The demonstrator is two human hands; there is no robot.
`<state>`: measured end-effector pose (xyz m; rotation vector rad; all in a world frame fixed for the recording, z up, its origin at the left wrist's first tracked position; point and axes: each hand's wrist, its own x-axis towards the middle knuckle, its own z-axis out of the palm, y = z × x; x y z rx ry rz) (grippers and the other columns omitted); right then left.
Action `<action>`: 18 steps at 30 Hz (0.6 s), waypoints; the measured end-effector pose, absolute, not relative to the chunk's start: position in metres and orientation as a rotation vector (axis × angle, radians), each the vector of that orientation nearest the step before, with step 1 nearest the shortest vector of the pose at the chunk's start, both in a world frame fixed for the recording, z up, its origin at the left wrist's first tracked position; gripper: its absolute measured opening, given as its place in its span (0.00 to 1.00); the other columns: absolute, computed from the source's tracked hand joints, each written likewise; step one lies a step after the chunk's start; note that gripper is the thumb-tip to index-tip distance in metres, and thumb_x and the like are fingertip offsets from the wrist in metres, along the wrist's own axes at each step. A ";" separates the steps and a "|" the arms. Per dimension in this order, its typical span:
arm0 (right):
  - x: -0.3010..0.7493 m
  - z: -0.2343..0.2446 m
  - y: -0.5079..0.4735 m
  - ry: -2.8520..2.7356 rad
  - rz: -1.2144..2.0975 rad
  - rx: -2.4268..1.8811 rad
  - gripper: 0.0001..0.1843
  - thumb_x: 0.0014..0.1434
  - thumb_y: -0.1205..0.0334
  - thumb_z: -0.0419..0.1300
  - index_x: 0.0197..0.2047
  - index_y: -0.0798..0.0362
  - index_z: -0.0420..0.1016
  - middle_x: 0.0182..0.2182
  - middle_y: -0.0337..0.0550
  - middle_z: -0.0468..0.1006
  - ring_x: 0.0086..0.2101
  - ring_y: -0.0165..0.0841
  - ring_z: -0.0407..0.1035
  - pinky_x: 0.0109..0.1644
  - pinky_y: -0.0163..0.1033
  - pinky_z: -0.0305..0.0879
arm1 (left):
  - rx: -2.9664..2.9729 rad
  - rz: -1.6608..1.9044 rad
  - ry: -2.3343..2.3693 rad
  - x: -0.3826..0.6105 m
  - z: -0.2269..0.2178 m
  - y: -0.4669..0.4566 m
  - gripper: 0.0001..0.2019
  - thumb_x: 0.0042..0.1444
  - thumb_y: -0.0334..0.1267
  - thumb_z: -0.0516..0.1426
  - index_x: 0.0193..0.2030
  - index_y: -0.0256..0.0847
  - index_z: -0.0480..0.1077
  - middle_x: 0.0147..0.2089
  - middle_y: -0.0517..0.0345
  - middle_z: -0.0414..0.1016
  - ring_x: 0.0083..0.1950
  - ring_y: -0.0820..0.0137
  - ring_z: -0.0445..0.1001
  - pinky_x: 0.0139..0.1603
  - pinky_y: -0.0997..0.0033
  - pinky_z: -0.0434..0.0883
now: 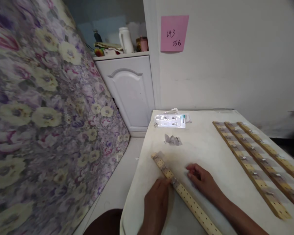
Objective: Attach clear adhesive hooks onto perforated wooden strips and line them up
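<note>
A long pale wooden strip (193, 204) with rows of small holes lies slantwise on the white table. Small metal hooks on clear backings sit on its far half, one hook (174, 182) close to my left fingertips. My left hand (157, 197) is closed at the strip's left edge, its fingers curled against the wood; the thumb is mostly hidden. To the right of the strip, my right hand (203, 181) hovers or rests with fingers loosely bent and apart, and nothing shows in it. Beyond the strip is a small pile of loose metal hooks (172, 139).
Three similar strips with hooks (250, 168) lie along the table's right side. Clear plastic packs of hooks (170, 120) are at the far edge. A floral curtain (51, 114) hangs at left; a white cabinet (129, 88) and wall with a pink note (174, 32) stand behind.
</note>
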<state>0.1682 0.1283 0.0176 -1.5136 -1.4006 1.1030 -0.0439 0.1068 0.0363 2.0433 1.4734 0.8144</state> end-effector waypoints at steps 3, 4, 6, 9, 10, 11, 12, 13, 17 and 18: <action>0.180 0.021 0.097 -1.559 1.038 -1.548 0.10 0.56 0.54 0.54 0.32 0.51 0.67 0.23 0.35 0.66 0.26 0.29 0.62 0.30 0.34 0.61 | 1.843 0.917 1.498 -0.045 0.040 0.106 0.13 0.61 0.38 0.47 0.47 0.46 0.70 0.43 0.57 0.75 0.45 0.68 0.73 0.45 0.69 0.70; 0.184 0.023 0.084 -1.601 1.035 -1.569 0.10 0.57 0.54 0.54 0.31 0.51 0.67 0.23 0.35 0.67 0.26 0.29 0.62 0.30 0.33 0.60 | 1.788 0.933 1.506 -0.046 0.041 0.106 0.13 0.61 0.39 0.48 0.47 0.46 0.70 0.44 0.56 0.76 0.44 0.67 0.74 0.45 0.68 0.70; 0.188 0.024 0.057 -1.661 1.018 -1.644 0.09 0.56 0.54 0.55 0.31 0.51 0.66 0.23 0.35 0.67 0.26 0.29 0.62 0.28 0.33 0.59 | 1.699 0.957 1.513 -0.049 0.043 0.107 0.13 0.60 0.41 0.49 0.47 0.44 0.70 0.43 0.56 0.76 0.43 0.67 0.74 0.43 0.68 0.69; 0.190 0.024 0.023 -1.741 0.909 -1.777 0.09 0.53 0.55 0.58 0.35 0.49 0.67 0.25 0.35 0.70 0.26 0.30 0.64 0.29 0.33 0.60 | 1.589 1.012 1.525 -0.053 0.043 0.108 0.14 0.59 0.43 0.50 0.47 0.43 0.69 0.39 0.57 0.77 0.39 0.66 0.74 0.40 0.68 0.69; 0.189 0.023 0.015 -1.762 0.859 -1.823 0.11 0.51 0.55 0.59 0.37 0.48 0.67 0.26 0.35 0.71 0.26 0.30 0.65 0.30 0.33 0.60 | 1.562 1.033 1.528 -0.054 0.043 0.108 0.14 0.59 0.43 0.50 0.47 0.43 0.69 0.38 0.58 0.77 0.38 0.66 0.74 0.40 0.68 0.69; 0.187 0.023 0.010 -1.779 0.808 -1.860 0.13 0.50 0.55 0.60 0.39 0.47 0.66 0.27 0.35 0.72 0.27 0.31 0.66 0.31 0.33 0.61 | 1.542 1.053 1.532 -0.055 0.042 0.108 0.14 0.58 0.44 0.50 0.47 0.42 0.69 0.36 0.58 0.76 0.38 0.66 0.74 0.39 0.68 0.69; 0.186 0.023 0.006 -1.792 0.765 -1.889 0.14 0.49 0.55 0.61 0.40 0.47 0.66 0.28 0.35 0.73 0.27 0.31 0.67 0.32 0.33 0.62 | 1.528 1.069 1.536 -0.055 0.041 0.108 0.15 0.58 0.44 0.50 0.47 0.42 0.69 0.36 0.58 0.76 0.37 0.66 0.74 0.38 0.67 0.68; 0.184 0.023 0.003 -1.807 0.734 -1.906 0.15 0.49 0.55 0.61 0.40 0.46 0.66 0.29 0.35 0.73 0.28 0.31 0.68 0.32 0.34 0.62 | 1.517 1.081 1.539 -0.056 0.040 0.109 0.15 0.58 0.44 0.50 0.47 0.42 0.69 0.35 0.58 0.76 0.37 0.66 0.73 0.38 0.67 0.68; 0.175 0.022 0.002 -1.879 0.679 -1.893 0.14 0.49 0.54 0.60 0.39 0.45 0.66 0.32 0.36 0.73 0.28 0.32 0.70 0.33 0.34 0.65 | 1.507 1.080 1.541 -0.060 0.038 0.110 0.16 0.57 0.45 0.50 0.47 0.41 0.69 0.33 0.59 0.74 0.34 0.66 0.73 0.36 0.68 0.68; 0.173 0.021 0.002 -1.889 0.655 -1.896 0.13 0.49 0.54 0.60 0.39 0.45 0.66 0.33 0.37 0.73 0.29 0.32 0.71 0.33 0.35 0.65 | 1.510 1.078 1.541 -0.061 0.037 0.111 0.16 0.57 0.45 0.50 0.47 0.41 0.69 0.32 0.59 0.74 0.34 0.67 0.72 0.36 0.68 0.68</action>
